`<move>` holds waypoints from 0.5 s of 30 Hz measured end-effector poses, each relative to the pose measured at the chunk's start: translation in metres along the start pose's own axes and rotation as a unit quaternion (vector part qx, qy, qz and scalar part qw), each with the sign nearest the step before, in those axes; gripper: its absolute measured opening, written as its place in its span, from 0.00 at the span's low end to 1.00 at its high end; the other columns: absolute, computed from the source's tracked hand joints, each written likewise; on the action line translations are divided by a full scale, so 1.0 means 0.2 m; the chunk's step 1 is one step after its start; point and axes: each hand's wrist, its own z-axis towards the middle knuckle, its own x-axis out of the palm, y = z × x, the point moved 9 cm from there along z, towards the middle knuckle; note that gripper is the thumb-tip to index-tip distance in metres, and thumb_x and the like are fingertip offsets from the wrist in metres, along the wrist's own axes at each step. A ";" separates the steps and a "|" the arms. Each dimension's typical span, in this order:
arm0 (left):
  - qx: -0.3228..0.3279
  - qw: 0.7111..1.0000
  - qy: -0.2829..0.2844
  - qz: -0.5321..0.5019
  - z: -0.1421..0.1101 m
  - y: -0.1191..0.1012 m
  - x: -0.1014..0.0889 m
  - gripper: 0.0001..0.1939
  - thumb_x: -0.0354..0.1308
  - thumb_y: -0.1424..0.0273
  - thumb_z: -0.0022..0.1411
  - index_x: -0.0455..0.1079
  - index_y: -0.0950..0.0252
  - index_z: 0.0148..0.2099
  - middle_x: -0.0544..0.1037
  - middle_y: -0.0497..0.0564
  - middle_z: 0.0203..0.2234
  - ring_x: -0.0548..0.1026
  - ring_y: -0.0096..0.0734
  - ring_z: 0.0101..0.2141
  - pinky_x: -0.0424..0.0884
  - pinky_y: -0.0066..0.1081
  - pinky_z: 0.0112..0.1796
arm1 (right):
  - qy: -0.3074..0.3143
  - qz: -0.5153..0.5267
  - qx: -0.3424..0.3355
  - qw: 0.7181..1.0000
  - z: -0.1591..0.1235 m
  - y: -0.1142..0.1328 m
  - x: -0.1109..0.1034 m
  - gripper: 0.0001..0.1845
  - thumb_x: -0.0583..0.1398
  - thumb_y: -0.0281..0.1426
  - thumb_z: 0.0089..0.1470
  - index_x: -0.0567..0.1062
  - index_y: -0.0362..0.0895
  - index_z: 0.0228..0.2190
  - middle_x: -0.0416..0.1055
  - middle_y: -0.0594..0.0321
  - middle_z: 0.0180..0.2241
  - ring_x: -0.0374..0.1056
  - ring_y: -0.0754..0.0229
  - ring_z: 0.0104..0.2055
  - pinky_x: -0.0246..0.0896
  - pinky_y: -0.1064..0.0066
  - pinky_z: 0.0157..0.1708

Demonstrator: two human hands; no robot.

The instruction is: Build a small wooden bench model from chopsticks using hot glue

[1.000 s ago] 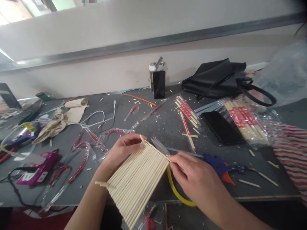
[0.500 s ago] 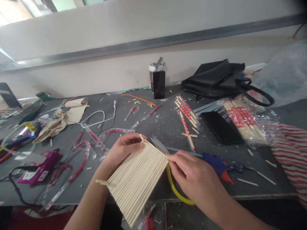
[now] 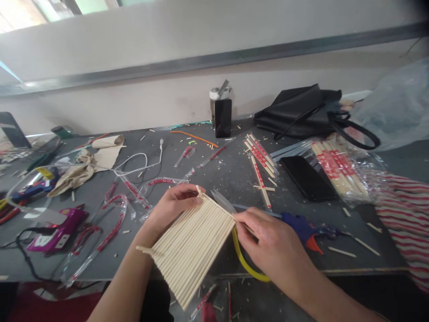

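Note:
A flat panel of pale wooden chopsticks point(image 3: 191, 250) glued side by side tilts over the near edge of the grey workbench point(image 3: 234, 179). My left hand point(image 3: 170, 208) grips its upper left edge, thumb on top by a cross stick. At the panel's upper right corner my right hand point(image 3: 268, 246) is closed in a pinch on the edge. A blue glue gun point(image 3: 306, 228) with an orange tip lies just right of my right hand. A yellow cord point(image 3: 244, 264) loops under it.
Wrapped chopsticks point(image 3: 259, 154) lie mid-bench, a bagged bundle point(image 3: 338, 167) at right, beside a black phone point(image 3: 306, 178). A black bag point(image 3: 308, 109) and a dark bottle point(image 3: 221, 114) stand at the back. A purple glue gun point(image 3: 56, 232), white cable and torn wrappers are left.
Both hands and the panel have stayed nearly in place; the view has shifted slightly down and left. My right hand's fingers sit a little closer on the panel's corner.

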 end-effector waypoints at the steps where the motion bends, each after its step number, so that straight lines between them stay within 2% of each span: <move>1: 0.002 1.000 0.001 -0.001 0.00 0.00 0.00 0.12 0.67 0.67 0.51 0.75 0.62 0.39 0.78 0.48 0.32 0.73 0.29 0.30 0.67 0.27 0.32 | -0.001 0.000 0.002 1.000 0.00 0.00 0.00 0.11 0.53 0.23 0.55 0.75 0.46 0.30 0.72 0.64 0.26 0.71 0.62 0.28 0.60 0.72 0.30; 5: -0.001 1.000 -0.005 -0.017 0.00 -0.01 0.00 0.11 0.68 0.68 0.50 0.76 0.63 0.38 0.78 0.47 0.31 0.73 0.27 0.28 0.67 0.27 0.31 | -0.001 -0.009 0.006 1.000 0.00 0.00 0.00 0.12 0.53 0.23 0.55 0.75 0.46 0.30 0.73 0.65 0.27 0.72 0.62 0.29 0.59 0.73 0.29; 9: -0.002 0.999 -0.010 -0.038 0.00 0.00 -0.01 0.17 0.68 0.70 0.49 0.75 0.61 0.44 0.78 0.48 0.32 0.74 0.28 0.29 0.68 0.28 0.32 | -0.009 -0.016 0.002 1.000 0.00 -0.01 -0.02 0.11 0.53 0.24 0.55 0.75 0.46 0.30 0.74 0.65 0.26 0.72 0.63 0.28 0.59 0.74 0.29; 12: 0.000 0.999 -0.006 -0.051 0.00 0.00 -0.01 0.18 0.68 0.71 0.49 0.75 0.61 0.45 0.78 0.48 0.33 0.74 0.28 0.29 0.68 0.28 0.32 | -0.040 -0.016 0.001 0.999 0.01 -0.06 -0.08 0.10 0.54 0.25 0.55 0.75 0.46 0.32 0.75 0.64 0.28 0.73 0.62 0.29 0.62 0.73 0.29; 15: -0.013 0.996 -0.008 -0.088 0.00 0.01 -0.02 0.16 0.68 0.72 0.48 0.75 0.62 0.43 0.77 0.47 0.30 0.74 0.27 0.27 0.68 0.28 0.30 | -0.072 -0.037 0.014 0.997 0.02 -0.15 -0.14 0.09 0.54 0.27 0.55 0.76 0.46 0.33 0.78 0.62 0.31 0.74 0.60 0.30 0.64 0.71 0.31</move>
